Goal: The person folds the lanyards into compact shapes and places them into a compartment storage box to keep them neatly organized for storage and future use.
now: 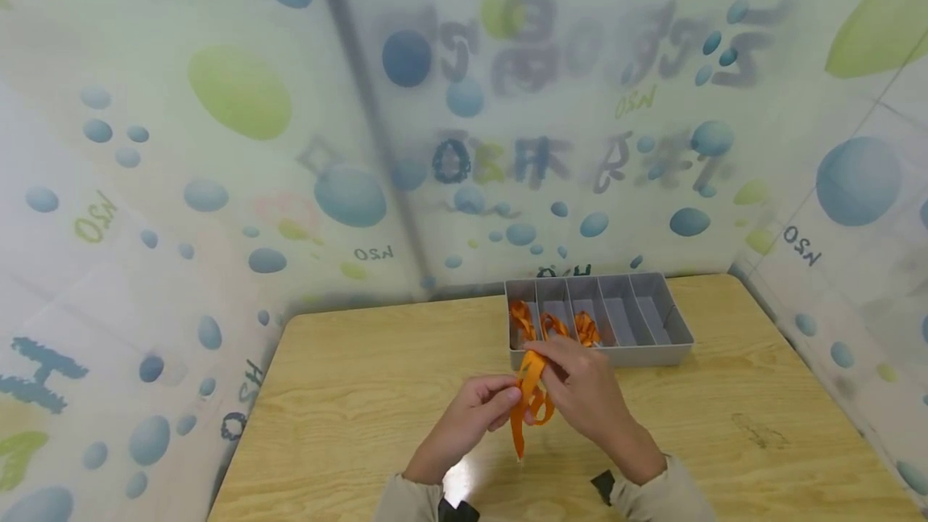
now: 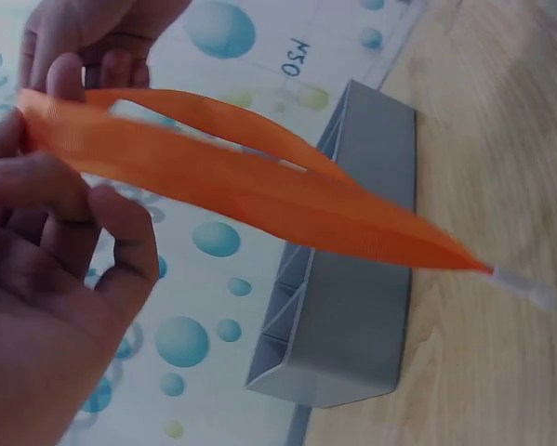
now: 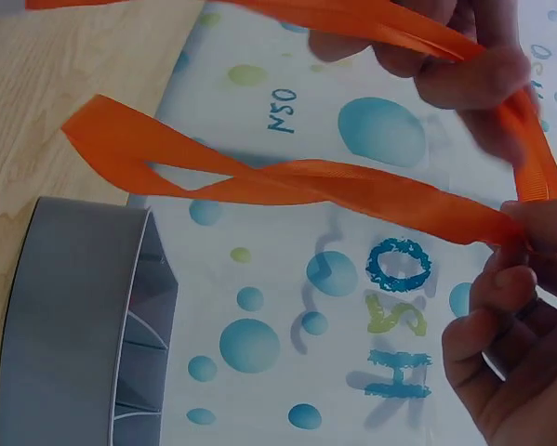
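Note:
Both hands hold one orange ribbon point(image 1: 532, 373) in the air, just in front of a grey divided box. My left hand point(image 1: 480, 411) pinches it between thumb and fingers. Higher up and to the right, my right hand point(image 1: 586, 387) pinches another part of the same ribbon. One end of the ribbon point(image 2: 259, 195) hangs down and finishes in a small whitish tip point(image 2: 524, 286). In the right wrist view a twisted loop of the ribbon point(image 3: 352, 183) dangles from the right hand point(image 3: 529, 307), while the left hand point(image 3: 464, 70) grips it above.
The grey box point(image 1: 645, 355) stands at the back of the wooden table point(image 1: 362, 393), against a printed wall. Its three left compartments each hold a bundle of orange ribbon point(image 1: 586, 329); nothing shows in the two right ones. Walls with blue and green bubbles enclose the table.

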{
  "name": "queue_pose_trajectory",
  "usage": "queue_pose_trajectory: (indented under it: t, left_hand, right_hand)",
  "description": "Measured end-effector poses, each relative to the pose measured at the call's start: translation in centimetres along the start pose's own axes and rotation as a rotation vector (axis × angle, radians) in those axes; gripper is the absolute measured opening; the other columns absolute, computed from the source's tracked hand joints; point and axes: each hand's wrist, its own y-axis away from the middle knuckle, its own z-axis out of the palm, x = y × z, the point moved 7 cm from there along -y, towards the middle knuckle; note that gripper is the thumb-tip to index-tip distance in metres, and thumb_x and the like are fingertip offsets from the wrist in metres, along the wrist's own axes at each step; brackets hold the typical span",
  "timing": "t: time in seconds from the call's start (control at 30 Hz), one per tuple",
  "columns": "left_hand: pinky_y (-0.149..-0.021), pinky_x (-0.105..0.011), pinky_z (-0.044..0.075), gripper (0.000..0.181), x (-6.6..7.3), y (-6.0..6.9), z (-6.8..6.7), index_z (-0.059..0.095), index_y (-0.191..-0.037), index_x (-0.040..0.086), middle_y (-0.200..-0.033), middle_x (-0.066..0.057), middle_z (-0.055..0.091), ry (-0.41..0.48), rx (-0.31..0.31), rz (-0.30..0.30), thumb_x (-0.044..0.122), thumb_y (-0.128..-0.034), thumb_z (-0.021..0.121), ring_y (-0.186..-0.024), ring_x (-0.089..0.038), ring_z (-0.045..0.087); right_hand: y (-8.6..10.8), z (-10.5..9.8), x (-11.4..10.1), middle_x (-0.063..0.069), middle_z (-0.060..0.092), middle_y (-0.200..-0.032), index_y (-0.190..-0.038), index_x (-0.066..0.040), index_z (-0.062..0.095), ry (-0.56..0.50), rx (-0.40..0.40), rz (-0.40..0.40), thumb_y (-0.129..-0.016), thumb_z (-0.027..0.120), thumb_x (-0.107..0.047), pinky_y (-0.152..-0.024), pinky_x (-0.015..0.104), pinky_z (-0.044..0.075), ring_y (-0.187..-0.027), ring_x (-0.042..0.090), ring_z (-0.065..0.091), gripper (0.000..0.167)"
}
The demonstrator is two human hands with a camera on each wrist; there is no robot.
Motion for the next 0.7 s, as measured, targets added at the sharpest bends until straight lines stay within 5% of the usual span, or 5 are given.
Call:
queue_pose_trajectory:
  t: [0.27,0.43,0.53,0.7]
  left_hand:
    - [-0.053,-0.017,0.033,0.029,1.2,-0.1,-0.6,0.067,-0.098,-0.01,-0.076,-0.029,0.061,-0.177,0.104,-0.008,0.014,-0.1043,0.052,-0.056,-0.005,0.04]
    - [-0.068,-0.021,0.048,0.028,1.6,-0.2,-0.6,0.07,-0.099,-0.009,-0.073,-0.025,0.063,-0.237,0.135,-0.048,0.015,-0.1034,0.055,-0.068,-0.007,0.056]
    - [-0.067,-0.023,0.049,0.03,1.7,-0.2,-0.5,0.07,-0.101,-0.007,-0.073,-0.02,0.064,-0.279,0.139,-0.063,0.018,-0.1039,0.054,-0.069,-0.007,0.058]
    - [-0.054,-0.022,0.041,0.036,1.5,0.2,-0.7,0.07,-0.103,-0.006,-0.078,-0.022,0.066,-0.261,0.108,-0.071,0.021,-0.1072,0.047,-0.058,-0.007,0.048]
  right_hand:
    - [0.3,0.3,-0.4,0.003,0.074,-0.089,-0.099,-0.005,0.076,0.099,-0.016,-0.097,-0.068,0.077,0.009,-0.051,0.012,0.043,-0.059,0.004,0.055,0.034]
    - [0.3,0.9,-0.9,0.001,0.074,-0.086,-0.095,-0.007,0.077,0.134,-0.046,-0.173,-0.068,0.078,0.006,-0.046,0.01,0.031,-0.054,0.003,0.049,0.029]
    - [0.3,1.0,-0.9,0.001,0.073,-0.084,-0.093,-0.006,0.076,0.139,-0.062,-0.169,-0.071,0.078,0.005,-0.045,0.01,0.027,-0.053,0.0,0.041,0.025]
    - [0.2,0.8,-0.4,-0.002,0.069,-0.076,-0.092,-0.005,0.076,0.104,-0.049,-0.06,-0.072,0.079,0.004,-0.048,0.013,0.038,-0.054,-0.001,0.042,0.022]
